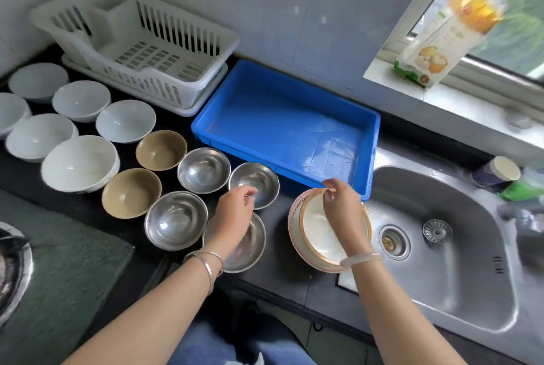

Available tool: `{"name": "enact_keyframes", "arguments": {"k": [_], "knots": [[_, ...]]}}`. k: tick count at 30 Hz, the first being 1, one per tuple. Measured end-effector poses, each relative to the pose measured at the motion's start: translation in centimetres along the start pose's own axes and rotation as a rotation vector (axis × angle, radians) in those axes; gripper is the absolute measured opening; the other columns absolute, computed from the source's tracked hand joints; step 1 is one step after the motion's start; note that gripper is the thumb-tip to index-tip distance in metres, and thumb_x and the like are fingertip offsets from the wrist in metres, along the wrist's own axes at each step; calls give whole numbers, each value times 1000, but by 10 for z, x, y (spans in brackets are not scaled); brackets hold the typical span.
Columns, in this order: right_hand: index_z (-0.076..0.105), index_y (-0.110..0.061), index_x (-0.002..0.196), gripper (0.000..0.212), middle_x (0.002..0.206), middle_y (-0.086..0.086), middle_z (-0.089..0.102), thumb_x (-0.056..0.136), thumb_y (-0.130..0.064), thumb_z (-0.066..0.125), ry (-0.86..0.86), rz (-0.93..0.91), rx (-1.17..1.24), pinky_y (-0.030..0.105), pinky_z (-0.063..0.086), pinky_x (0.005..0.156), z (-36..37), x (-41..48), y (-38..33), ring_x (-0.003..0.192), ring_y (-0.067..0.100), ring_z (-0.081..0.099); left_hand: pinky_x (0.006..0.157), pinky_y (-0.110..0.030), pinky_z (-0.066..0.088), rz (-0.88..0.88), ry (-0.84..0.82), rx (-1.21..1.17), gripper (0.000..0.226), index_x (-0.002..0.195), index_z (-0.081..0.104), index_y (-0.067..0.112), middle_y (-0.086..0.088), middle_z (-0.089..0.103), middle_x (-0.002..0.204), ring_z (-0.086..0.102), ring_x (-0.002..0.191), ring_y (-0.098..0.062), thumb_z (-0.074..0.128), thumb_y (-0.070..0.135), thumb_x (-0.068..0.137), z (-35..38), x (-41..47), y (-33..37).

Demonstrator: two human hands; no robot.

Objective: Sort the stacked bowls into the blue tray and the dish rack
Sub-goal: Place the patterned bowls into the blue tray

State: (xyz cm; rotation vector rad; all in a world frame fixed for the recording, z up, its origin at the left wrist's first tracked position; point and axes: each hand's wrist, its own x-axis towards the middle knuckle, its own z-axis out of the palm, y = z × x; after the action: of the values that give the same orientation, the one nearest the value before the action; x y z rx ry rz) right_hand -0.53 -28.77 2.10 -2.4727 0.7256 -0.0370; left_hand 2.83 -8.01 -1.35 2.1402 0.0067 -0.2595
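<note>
Left of the blue tray [287, 126], six white bowls [81, 163], two brown bowls [161, 149] and four steel bowls [203, 169] are sitting. One dish rack [138, 43] is standing beside it. Two stacked bowls [329, 230] are sitting just in front.

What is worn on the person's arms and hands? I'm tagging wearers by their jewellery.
Both forearms are bare, with no sleeves or gloves. The left wrist carries two thin silver metal bangles; the right wrist carries one thick, pale translucent bangle. No rings are discernible on the left hand or right hand.
</note>
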Motion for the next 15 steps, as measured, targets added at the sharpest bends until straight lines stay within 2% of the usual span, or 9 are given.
{"name": "enact_keyframes", "arguments": {"k": [2,4,7,9,11,13,15], "knots": [[62,-11,117,31,118,12,63,89,-5,49,88,30,-78,30,38,76,-15,-10,27,105,32,56,81,-19,43,19,-60,-14,23,109,67,13,-4,70,105,64,96,-15,57,11,88,17,0,15],[59,-7,122,36,122,16,61,87,-3,50,126,105,-131,37,40,86,-24,-18,51,109,37,53,82,-18,43,46,-133,0,25,112,66,11,-6,70,108,65,98,-17,59,15,88,35,-3,28],[53,-9,131,41,129,14,60,90,-11,51,52,293,-55,36,41,92,-28,-28,75,117,33,54,85,-28,47,79,-254,70,29,113,66,9,-7,69,111,63,101,-21,57,24,90,57,-10,40],[62,-11,118,30,116,12,67,90,-14,51,9,363,58,33,41,80,-25,-33,83,107,32,59,85,-33,48,85,-283,129,29,111,66,7,-8,66,111,61,99,-22,56,26,90,66,-12,43],[66,-10,99,20,97,13,70,90,-15,50,21,389,113,31,36,68,-22,-36,83,93,34,60,82,-31,47,86,-289,179,28,110,65,9,-6,64,108,59,96,-21,55,26,91,70,-13,44],[63,-7,89,17,86,13,68,90,-15,48,40,413,115,32,32,63,-20,-39,81,81,33,56,78,-30,47,86,-297,207,27,111,65,11,-5,65,104,59,95,-21,54,25,91,71,-12,45],[62,-7,88,18,84,12,67,90,-16,47,36,428,122,31,31,61,-19,-44,78,74,28,52,70,-28,45,82,-282,210,24,108,65,11,-3,66,97,60,89,-19,53,23,91,70,-11,47]]}}
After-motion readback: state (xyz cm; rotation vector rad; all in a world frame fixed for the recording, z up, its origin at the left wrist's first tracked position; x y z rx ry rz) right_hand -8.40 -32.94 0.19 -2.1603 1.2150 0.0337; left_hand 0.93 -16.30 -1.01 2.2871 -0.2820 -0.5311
